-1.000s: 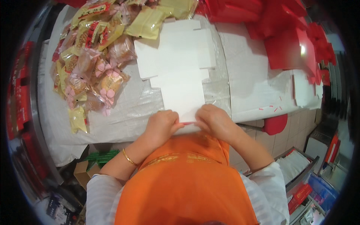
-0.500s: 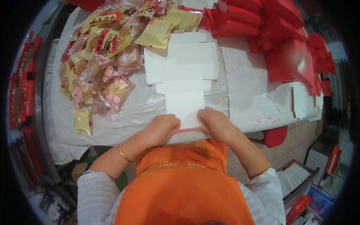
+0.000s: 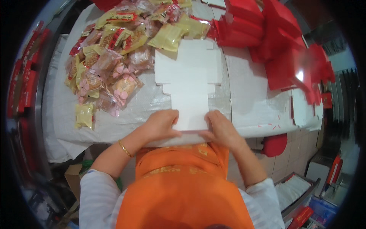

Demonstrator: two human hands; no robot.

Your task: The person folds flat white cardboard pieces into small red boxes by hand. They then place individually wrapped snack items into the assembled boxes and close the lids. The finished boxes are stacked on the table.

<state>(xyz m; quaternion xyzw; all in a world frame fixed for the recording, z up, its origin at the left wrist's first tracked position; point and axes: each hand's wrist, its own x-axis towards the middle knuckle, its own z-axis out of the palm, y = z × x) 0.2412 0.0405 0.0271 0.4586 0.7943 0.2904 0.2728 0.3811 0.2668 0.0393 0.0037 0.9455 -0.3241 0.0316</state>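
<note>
A flat, unfolded box blank [image 3: 189, 72], white on its upper face, lies on the covered table in front of me. Its narrow panel points toward my body, and notched flaps stick out at the sides. My left hand [image 3: 162, 124] grips the left corner of the near panel, fingers curled in and thumb along the near edge. At the opposite corner, my right hand [image 3: 221, 129] pinches the panel in the same way. A thin pinkish strip shows along the near edge between the thumbs.
Wrapped pastries [image 3: 114, 65] are heaped at the left, some touching the blank's far left corner. Red folded boxes [image 3: 244, 26] pile up at the far right. Small red paper scraps [image 3: 272, 126] lie near the right edge. A red stool [image 3: 274, 145] stands below the table.
My hands have moved slightly apart, from the near edge's middle to its corners. The pink-red strip along that edge looks thinner and paler. The whole view has shifted slightly.
</note>
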